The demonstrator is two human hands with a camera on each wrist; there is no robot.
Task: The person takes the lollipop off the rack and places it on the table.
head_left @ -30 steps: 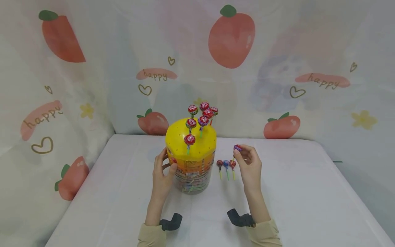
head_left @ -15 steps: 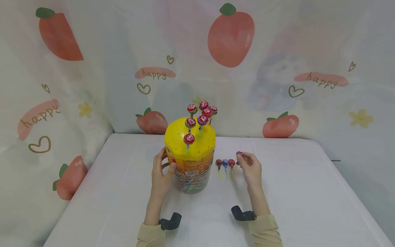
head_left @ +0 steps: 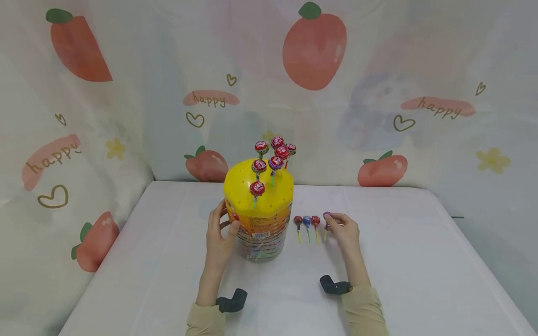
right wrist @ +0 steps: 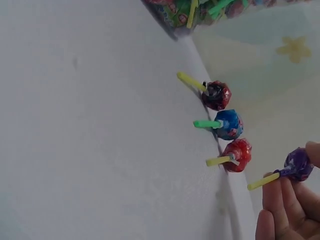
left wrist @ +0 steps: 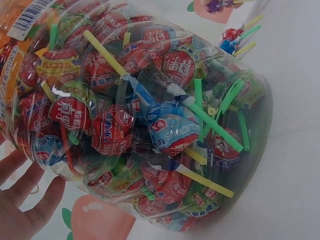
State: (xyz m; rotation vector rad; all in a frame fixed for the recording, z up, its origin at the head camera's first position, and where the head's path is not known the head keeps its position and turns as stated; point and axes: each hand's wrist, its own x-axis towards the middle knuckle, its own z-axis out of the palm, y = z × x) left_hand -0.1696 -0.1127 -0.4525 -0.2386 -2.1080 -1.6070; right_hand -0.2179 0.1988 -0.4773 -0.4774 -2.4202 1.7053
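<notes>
A large clear jar (head_left: 262, 245) of wrapped lollipops with a yellow lid (head_left: 239, 189) stands on the table; several lollipops (head_left: 257, 188) stick up from the lid. My left hand (head_left: 221, 240) rests against the jar's left side, fingers spread, as the left wrist view shows at its lower left. My right hand (head_left: 345, 233) pinches a purple-wrapped lollipop (right wrist: 299, 165) by its head, its yellow stick pointing toward me. Just left of it, in a row, lie a dark red lollipop (right wrist: 216, 96), a blue lollipop (right wrist: 229, 125) and a red lollipop (right wrist: 237, 155).
A white cloth covers the table (head_left: 403, 270). Behind and at the left hangs a printed curtain (head_left: 269, 51) with fruit pictures and "happy" lettering. Black angled pieces (head_left: 233, 301) are worn at both wrists, below beige sleeves.
My right hand has come down and slightly right with the purple lollipop, bringing it level with the row beside the jar. My left hand keeps its place at the jar.
</notes>
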